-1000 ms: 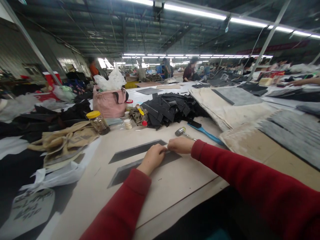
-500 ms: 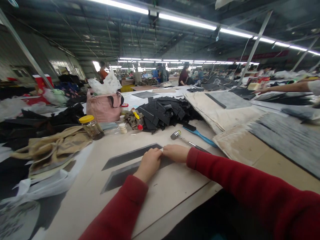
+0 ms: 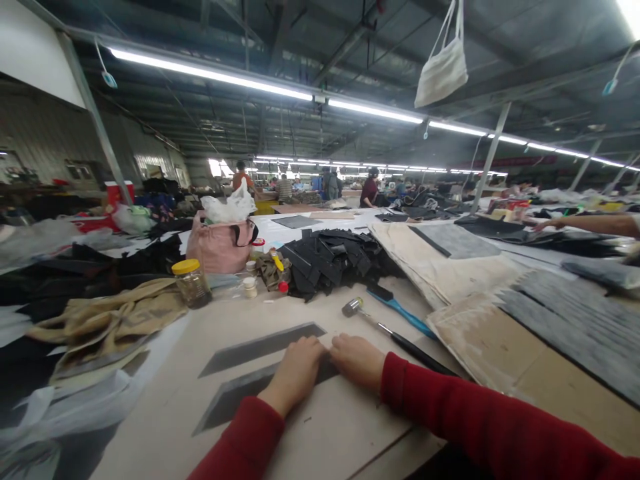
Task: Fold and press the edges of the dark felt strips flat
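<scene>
Two dark grey strips of material with slanted ends lie side by side on the pale work surface. My left hand [image 3: 299,372] rests over the nearer strip [image 3: 237,397], its fingers bent and closed at the strip's right part. Close beside it, my right hand [image 3: 357,360] has curled fingers closed on the same strip's right end. My fingertips almost meet, and they hide what lies between them. The farther strip [image 3: 265,347] lies flat just beyond my left hand. A hammer [image 3: 354,307] with a black handle lies beyond my right hand, next to a blue-handled brush [image 3: 400,311].
A heap of dark cut pieces [image 3: 340,260] lies at the back. To its left are a pink bag [image 3: 220,245] and a yellow-lidded jar [image 3: 192,285]. Pale sheets [image 3: 430,270] and grey felt-like material [image 3: 565,327] cover the right. Another person's hand [image 3: 549,225] reaches in there.
The view has tilted upward, so the table sits lower in the picture. My hands stay at the nearer strip's right part, with the right-hand fingers slightly more curled.
</scene>
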A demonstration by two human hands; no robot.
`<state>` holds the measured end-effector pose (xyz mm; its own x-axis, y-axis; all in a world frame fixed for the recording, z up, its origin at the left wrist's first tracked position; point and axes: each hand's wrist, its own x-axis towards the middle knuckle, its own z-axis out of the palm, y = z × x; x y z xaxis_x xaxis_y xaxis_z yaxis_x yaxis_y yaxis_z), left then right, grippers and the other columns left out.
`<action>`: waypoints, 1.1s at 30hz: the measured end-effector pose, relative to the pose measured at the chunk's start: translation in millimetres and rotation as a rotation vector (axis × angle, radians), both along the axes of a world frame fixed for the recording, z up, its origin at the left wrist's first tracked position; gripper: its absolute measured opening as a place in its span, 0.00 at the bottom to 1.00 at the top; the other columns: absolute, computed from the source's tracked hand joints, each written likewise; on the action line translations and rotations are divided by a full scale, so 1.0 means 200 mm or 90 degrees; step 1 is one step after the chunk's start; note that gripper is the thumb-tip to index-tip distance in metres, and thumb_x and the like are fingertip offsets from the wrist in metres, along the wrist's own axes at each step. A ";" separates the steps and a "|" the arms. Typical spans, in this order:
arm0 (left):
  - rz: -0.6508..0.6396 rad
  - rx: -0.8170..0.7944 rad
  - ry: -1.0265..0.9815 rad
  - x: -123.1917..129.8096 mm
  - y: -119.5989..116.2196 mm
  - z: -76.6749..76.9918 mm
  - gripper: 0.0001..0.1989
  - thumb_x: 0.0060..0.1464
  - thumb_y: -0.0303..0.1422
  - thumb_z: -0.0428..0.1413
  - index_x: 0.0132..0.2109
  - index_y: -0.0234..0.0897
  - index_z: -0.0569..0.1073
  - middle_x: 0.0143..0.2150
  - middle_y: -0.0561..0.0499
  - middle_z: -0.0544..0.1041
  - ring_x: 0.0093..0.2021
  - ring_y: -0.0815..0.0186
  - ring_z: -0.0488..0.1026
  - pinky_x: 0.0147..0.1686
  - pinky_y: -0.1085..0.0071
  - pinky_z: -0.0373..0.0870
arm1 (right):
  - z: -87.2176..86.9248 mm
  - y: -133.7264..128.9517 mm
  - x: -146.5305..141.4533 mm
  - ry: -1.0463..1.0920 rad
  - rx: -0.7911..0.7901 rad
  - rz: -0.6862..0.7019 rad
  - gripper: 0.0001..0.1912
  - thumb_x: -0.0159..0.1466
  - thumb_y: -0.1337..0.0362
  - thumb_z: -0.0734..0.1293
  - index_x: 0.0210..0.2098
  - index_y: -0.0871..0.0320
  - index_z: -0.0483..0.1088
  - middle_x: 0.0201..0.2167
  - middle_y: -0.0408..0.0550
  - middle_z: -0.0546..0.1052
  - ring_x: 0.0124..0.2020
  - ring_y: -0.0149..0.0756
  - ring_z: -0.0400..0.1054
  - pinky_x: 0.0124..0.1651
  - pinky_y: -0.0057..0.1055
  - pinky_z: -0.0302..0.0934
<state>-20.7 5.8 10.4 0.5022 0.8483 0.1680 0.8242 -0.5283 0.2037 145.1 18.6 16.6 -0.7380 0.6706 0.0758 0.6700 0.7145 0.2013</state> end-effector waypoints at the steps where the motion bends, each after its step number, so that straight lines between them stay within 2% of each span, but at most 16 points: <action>1: 0.009 -0.009 -0.019 0.01 0.01 -0.01 0.14 0.56 0.26 0.42 0.41 0.40 0.70 0.42 0.48 0.70 0.43 0.63 0.65 0.39 0.68 0.60 | 0.00 0.00 0.02 0.007 -0.001 -0.009 0.11 0.63 0.66 0.56 0.34 0.63 0.69 0.33 0.54 0.70 0.37 0.40 0.64 0.32 0.32 0.61; 8: 0.010 -0.017 -0.125 0.02 0.06 -0.05 0.14 0.55 0.26 0.44 0.41 0.39 0.72 0.40 0.48 0.71 0.42 0.64 0.66 0.43 0.70 0.62 | 0.04 -0.02 0.12 0.028 -0.011 -0.075 0.09 0.62 0.64 0.59 0.34 0.62 0.69 0.35 0.51 0.71 0.39 0.39 0.64 0.37 0.32 0.59; 13: 0.006 -0.043 -0.172 -0.02 0.07 -0.05 0.15 0.51 0.23 0.45 0.41 0.36 0.73 0.40 0.47 0.72 0.43 0.64 0.66 0.46 0.69 0.62 | 0.04 -0.01 0.12 0.066 -0.016 -0.073 0.11 0.62 0.61 0.60 0.33 0.63 0.69 0.36 0.53 0.70 0.41 0.39 0.62 0.44 0.34 0.57; 17: 0.008 -0.042 -0.182 -0.02 0.08 -0.06 0.16 0.49 0.22 0.46 0.41 0.36 0.73 0.40 0.48 0.72 0.43 0.64 0.67 0.47 0.68 0.62 | 0.00 0.00 0.07 0.159 -0.078 -0.054 0.11 0.60 0.68 0.59 0.42 0.62 0.67 0.39 0.52 0.70 0.43 0.37 0.61 0.48 0.35 0.54; 20: 0.006 -0.033 -0.184 -0.02 0.07 -0.06 0.15 0.48 0.22 0.46 0.41 0.36 0.73 0.40 0.49 0.72 0.41 0.64 0.67 0.45 0.69 0.63 | -0.02 0.01 0.05 0.203 -0.124 -0.049 0.17 0.57 0.74 0.58 0.46 0.61 0.66 0.40 0.51 0.70 0.43 0.36 0.61 0.47 0.33 0.53; 25: 0.002 -0.026 -0.179 -0.02 0.06 -0.06 0.14 0.48 0.22 0.46 0.38 0.36 0.73 0.38 0.49 0.72 0.40 0.65 0.66 0.44 0.70 0.63 | -0.02 0.01 0.04 0.211 -0.138 -0.054 0.16 0.57 0.75 0.56 0.42 0.62 0.68 0.39 0.51 0.70 0.42 0.35 0.61 0.47 0.31 0.53; 33: 0.016 -0.013 -0.094 -0.02 0.02 -0.04 0.13 0.52 0.22 0.44 0.37 0.37 0.71 0.40 0.49 0.70 0.42 0.64 0.65 0.42 0.69 0.62 | 0.02 -0.07 -0.02 0.084 -0.073 -0.087 0.12 0.58 0.74 0.56 0.37 0.62 0.69 0.35 0.52 0.71 0.38 0.38 0.64 0.40 0.32 0.57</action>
<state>-24.4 9.5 2.6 0.4515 0.8645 0.2209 0.7979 -0.5020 0.3337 140.2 5.0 19.6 -0.6286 0.7733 0.0824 0.7771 0.6287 0.0282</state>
